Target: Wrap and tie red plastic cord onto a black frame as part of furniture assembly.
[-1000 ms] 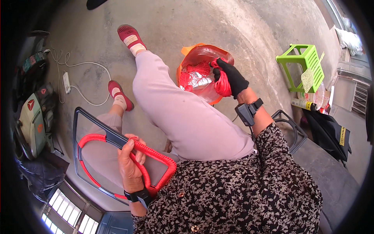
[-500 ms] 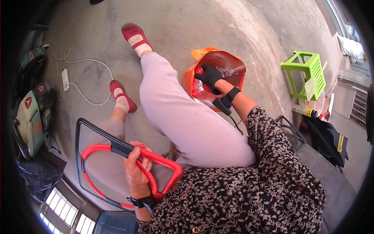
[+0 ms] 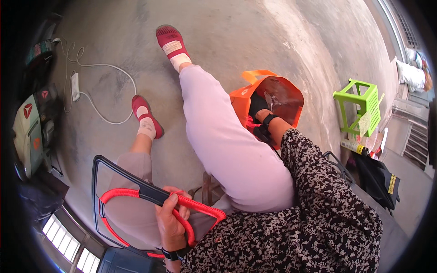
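My left hand is closed around a black looped frame, partly wound with red cord. The frame's bare black end sticks out to the left over my lower leg. My right hand, in a black glove, reaches deep into an orange bag standing beside my leg. Its fingers are hidden inside. Bright red strands show in the bag next to that wrist.
A green plastic stool stands to the right, with a yellow-and-black can and a black bag below it. On the left, a white power strip with a looped cable lies on the floor near a pale-and-dark machine.
My right hand has gone deeper into the orange bag, hiding its fingers. The view has shifted slightly, and the left hand keeps hold of the frame.
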`<state>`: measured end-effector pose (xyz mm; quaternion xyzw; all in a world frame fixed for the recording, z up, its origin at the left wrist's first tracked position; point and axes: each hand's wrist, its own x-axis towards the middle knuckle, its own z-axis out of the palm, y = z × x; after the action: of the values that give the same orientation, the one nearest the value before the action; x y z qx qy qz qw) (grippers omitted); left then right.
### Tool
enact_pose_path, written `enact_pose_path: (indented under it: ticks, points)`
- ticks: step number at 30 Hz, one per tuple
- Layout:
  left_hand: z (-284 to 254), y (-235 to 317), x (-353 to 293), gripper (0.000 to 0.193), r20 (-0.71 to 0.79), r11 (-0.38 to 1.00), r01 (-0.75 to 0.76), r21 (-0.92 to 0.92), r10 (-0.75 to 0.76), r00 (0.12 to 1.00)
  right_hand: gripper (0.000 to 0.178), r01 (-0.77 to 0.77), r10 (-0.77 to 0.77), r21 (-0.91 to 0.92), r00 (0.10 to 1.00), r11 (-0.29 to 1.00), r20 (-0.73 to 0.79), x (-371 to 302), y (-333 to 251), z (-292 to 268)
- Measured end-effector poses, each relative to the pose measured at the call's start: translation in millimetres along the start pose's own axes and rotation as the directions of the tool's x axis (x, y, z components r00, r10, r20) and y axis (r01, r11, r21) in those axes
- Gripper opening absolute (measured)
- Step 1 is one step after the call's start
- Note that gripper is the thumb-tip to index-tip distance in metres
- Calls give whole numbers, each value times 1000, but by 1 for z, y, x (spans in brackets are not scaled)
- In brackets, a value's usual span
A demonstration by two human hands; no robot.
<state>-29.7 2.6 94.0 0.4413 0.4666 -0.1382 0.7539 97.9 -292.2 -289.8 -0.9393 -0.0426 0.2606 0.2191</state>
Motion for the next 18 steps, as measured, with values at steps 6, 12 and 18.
enact_pose_path:
  ticks: [6,12,18]
  points:
    - [1,0,-10,18,36,999,12,-49,-10,999,40,250,-251,-25,959,968,-131,17,28,45]
    - [6,0,-12,18,74,1000,10,-27,-8,997,40,244,-245,-24,970,969,-14,-16,16,48]
    - [10,2,-18,17,81,999,28,-38,-25,996,39,221,-217,-26,971,975,103,-13,21,35]
